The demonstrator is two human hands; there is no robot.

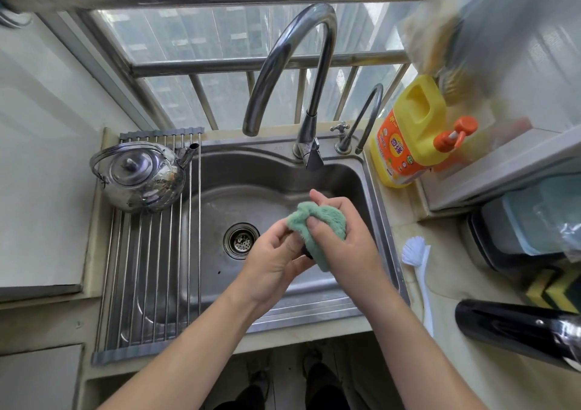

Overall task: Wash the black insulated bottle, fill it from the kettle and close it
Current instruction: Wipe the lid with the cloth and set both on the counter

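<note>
Both hands work over the steel sink (220,189). My right hand (352,249) grips a green cloth (323,221) bunched round a small black piece (307,253), of which only a sliver shows. My left hand (273,258) holds that piece from below, with its fingers curled and touching the cloth's edge. The black insulated bottle (515,331) lies on its side on the counter at the lower right, away from both hands. A steel kettle (138,177) with its lid on stands on the roll-up rack (151,268) at the sink's left.
The tall curved tap (283,57) arches over the basin, and no water shows under it. A yellow detergent jug (408,139) stands at the back right. A white brush (418,271) lies along the sink's right rim, with a yellow-and-black sponge (550,290) behind the bottle.
</note>
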